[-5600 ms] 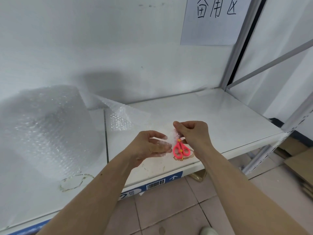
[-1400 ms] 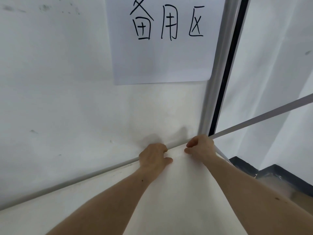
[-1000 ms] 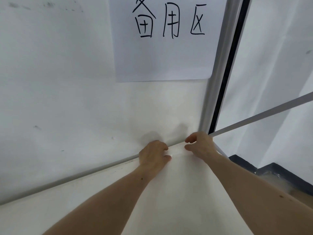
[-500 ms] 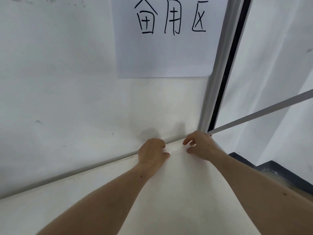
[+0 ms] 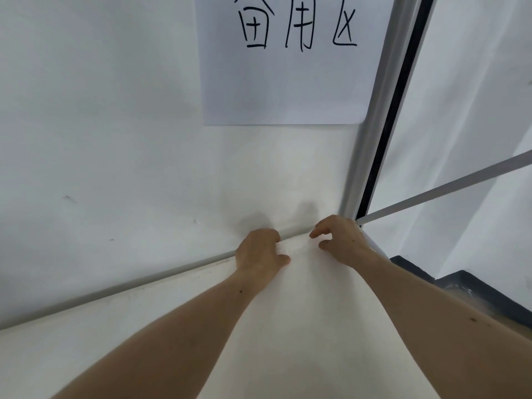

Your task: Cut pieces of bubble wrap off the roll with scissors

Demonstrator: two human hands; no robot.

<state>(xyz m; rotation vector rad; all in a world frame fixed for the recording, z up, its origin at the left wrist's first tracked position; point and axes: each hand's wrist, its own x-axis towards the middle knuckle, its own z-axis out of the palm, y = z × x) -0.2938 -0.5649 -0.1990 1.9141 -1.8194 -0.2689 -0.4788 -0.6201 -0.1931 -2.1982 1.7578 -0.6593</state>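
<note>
Fingers of left hand (image 5: 260, 251) curl, right hand (image 5: 341, 240) loosely spread; any held piece indiscernible.

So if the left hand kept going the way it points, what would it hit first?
Probably the wall: the left hand reaches across the shelf toward its back edge, with nothing visible between. Depth is hard to judge.

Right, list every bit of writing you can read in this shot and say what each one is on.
"备用区" - handwritten in black marker on the white paper sheet stuck to the wall, above the shelf's back corner; the tops of the characters are cut off by the frame edge.
No other text, label or number shows in this view.
</note>
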